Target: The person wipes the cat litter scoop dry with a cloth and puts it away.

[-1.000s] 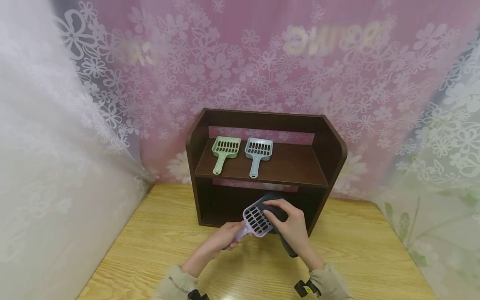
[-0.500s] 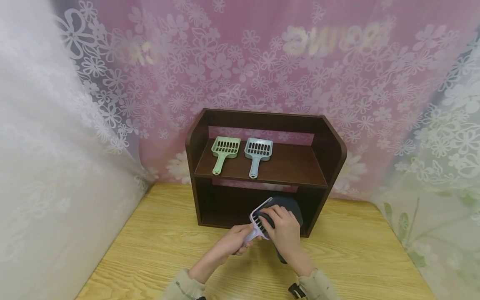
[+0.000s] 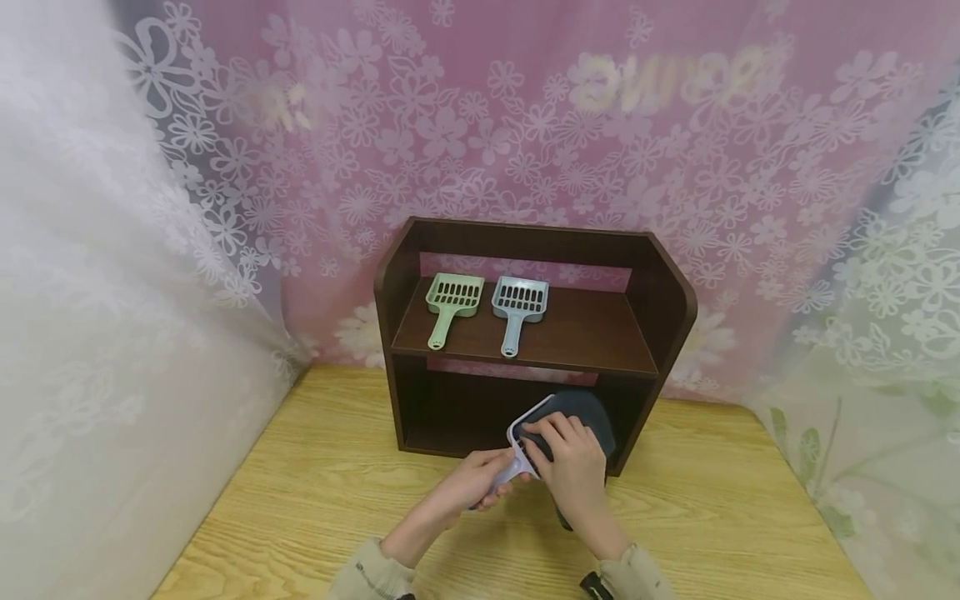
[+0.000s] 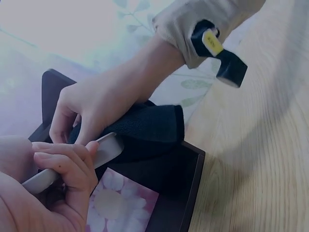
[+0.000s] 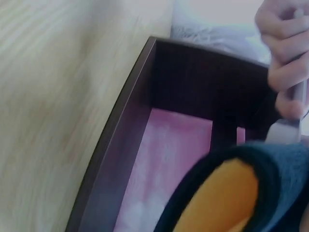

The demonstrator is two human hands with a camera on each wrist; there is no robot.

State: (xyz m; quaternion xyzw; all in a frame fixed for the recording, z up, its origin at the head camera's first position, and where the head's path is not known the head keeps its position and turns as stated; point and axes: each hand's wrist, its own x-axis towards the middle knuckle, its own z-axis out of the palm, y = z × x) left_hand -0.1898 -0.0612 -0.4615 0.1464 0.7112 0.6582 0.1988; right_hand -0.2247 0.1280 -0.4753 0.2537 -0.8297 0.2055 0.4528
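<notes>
A pale purple litter scoop (image 3: pixel 517 467) is tilted in front of the shelf's lower compartment. My left hand (image 3: pixel 474 483) grips its handle, fingers wrapped round it in the left wrist view. My right hand (image 3: pixel 576 471) pinches a dark blue cloth (image 3: pixel 587 408) against the inside of the scoop, covering most of its slots. The cloth fans out behind that hand, and its loose end hangs below. In the right wrist view, a fold of the cloth (image 5: pixel 285 169) shows an orange inner side. The right fingertips are partly hidden by the cloth.
A dark brown two-tier shelf (image 3: pixel 600 333) stands at the back of the wooden table (image 3: pixel 300 500). On its upper tier lie a green litter scoop (image 3: pixel 444 321) and a light blue litter scoop (image 3: pixel 513 323), side by side. Flowered curtains (image 3: pixel 480 167) enclose the table.
The purple scoop has shifted slightly right and turned, hiding more of its slots. My right hand has slid the cloth over the scoop, and the cloth has spread wider behind it.
</notes>
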